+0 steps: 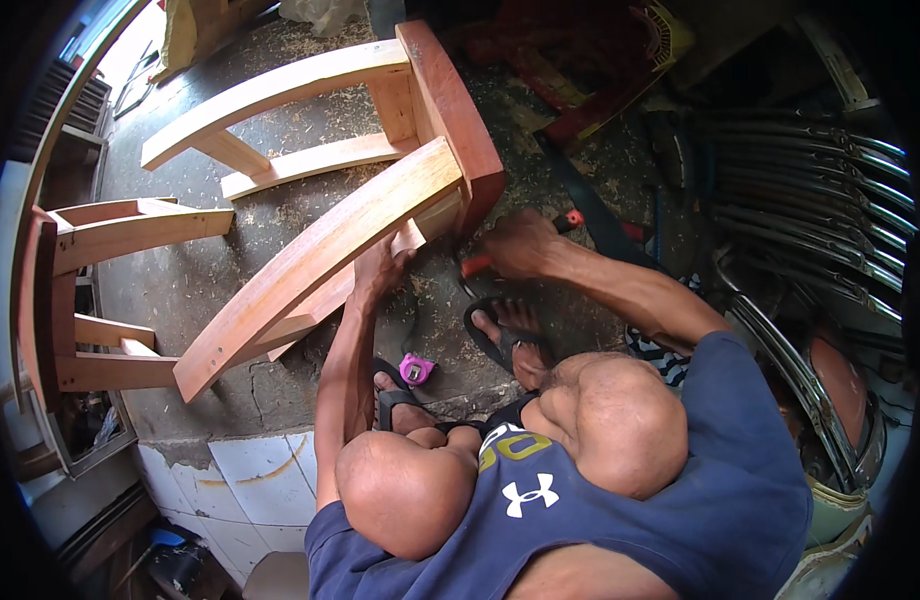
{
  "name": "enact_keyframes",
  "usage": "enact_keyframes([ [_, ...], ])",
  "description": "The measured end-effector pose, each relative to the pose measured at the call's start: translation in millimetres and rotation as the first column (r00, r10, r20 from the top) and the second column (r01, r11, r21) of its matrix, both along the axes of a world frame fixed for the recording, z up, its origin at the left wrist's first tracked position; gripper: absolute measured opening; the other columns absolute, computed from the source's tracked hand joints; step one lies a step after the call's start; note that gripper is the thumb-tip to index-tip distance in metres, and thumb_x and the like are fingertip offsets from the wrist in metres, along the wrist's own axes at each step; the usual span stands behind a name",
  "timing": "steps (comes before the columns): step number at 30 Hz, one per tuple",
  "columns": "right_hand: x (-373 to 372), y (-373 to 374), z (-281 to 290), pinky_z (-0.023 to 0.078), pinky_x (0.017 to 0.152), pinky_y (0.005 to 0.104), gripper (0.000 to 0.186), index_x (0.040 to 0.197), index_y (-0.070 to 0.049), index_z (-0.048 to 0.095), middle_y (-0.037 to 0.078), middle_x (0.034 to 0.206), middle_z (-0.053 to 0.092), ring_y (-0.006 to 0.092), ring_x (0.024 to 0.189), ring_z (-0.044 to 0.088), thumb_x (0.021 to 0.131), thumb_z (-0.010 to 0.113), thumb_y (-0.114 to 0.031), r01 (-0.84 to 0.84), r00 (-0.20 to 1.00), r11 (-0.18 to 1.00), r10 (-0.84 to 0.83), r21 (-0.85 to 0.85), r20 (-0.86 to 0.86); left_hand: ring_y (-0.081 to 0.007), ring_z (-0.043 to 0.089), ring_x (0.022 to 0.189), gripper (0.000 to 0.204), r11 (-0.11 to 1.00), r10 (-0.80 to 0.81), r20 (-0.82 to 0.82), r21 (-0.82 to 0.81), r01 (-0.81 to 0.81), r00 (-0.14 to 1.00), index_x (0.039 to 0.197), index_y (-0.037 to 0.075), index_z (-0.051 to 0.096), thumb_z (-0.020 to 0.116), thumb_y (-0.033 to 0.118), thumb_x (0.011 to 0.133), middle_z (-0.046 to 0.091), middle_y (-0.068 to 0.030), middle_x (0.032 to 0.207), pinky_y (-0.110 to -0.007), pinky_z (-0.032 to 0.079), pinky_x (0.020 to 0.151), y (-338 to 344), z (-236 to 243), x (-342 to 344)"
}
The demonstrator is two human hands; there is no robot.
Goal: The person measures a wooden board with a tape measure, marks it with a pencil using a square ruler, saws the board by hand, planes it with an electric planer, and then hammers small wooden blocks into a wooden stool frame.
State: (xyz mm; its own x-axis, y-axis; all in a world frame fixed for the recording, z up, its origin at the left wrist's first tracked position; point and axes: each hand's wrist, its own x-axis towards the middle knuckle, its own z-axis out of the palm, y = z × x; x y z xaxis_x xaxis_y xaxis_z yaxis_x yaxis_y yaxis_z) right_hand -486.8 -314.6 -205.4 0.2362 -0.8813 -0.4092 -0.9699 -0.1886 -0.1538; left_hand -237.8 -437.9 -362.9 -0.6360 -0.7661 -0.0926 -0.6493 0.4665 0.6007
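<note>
A wooden stool (315,245) lies on its side in front of me, its reddish-brown seat (445,110) at the right and its pale curved legs pointing left. My left hand (380,266) is closed round wood on the stool's near side, close to the seat; its fingertips are partly hidden. My right hand (520,245), just right of the seat's near end, is wrapped round a red-and-black-handled tool (475,265). Dark metal shows below the tool's left end, but its exact kind is unclear.
A second wooden stool (130,235) lies at the left. The pink tape measure (416,369) rests beside my left foot. Chrome metal frames (810,190) are stacked at the right. Wood shavings litter the dark floor, which ends at a white-tiled edge (265,475) near me.
</note>
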Motion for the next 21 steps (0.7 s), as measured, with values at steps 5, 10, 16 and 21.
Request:
enact_keyframes([
  [5,0,7,-6,0.059,0.081,0.0487,0.023,0.095,-0.003,0.077,0.022,0.099,0.076,0.0369,0.091,0.075,0.078,0.069,-0.017,-0.02,1.0,1.0,0.02,-0.002,0.008,-0.0363,0.059,0.129,0.061,1.0,0.027,-0.008,0.0,-0.027,1.0,0.139,0.012,0.061,0.079,0.039,0.087,0.065,-0.0159,0.136,-0.059,0.041,0.106,-3,1,-2],
  [10,2,6,-7,0.058,0.079,0.0508,0.021,0.093,-0.005,0.076,0.02,0.09,0.075,0.0376,0.088,0.074,0.082,0.067,-0.02,-0.07,0.996,0.997,0.072,0.024,-0.055,-0.0364,0.059,0.129,0.066,1.0,0.003,-0.023,0.012,-0.003,1.0,0.143,0.013,0.059,0.08,0.038,0.086,0.064,-0.0154,0.139,-0.058,0.043,0.106,-2,0,-3],
  [16,5,-5,-2,0.059,0.082,0.0491,0.021,0.094,-0.003,0.077,0.02,0.093,0.076,0.0355,0.094,0.075,0.08,0.068,-0.015,-0.037,0.998,0.999,0.038,0.01,-0.048,-0.0365,0.059,0.127,0.065,1.0,0.005,0.026,-0.02,-0.004,1.0,0.141,0.01,0.059,0.081,0.036,0.085,0.065,-0.0154,0.136,-0.053,0.044,0.106,0,-2,5],
  [21,0,0,-12,0.059,0.083,0.0493,0.021,0.091,-0.004,0.078,0.022,0.091,0.075,0.0377,0.093,0.075,0.081,0.068,-0.02,0.038,0.999,0.995,-0.036,-0.089,0.026,-0.0341,0.057,0.129,0.061,1.0,0.013,0.013,0.001,-0.013,1.0,0.137,0.01,0.059,0.08,0.035,0.086,0.063,-0.0144,0.136,-0.056,0.04,0.107,1,6,-5],
])
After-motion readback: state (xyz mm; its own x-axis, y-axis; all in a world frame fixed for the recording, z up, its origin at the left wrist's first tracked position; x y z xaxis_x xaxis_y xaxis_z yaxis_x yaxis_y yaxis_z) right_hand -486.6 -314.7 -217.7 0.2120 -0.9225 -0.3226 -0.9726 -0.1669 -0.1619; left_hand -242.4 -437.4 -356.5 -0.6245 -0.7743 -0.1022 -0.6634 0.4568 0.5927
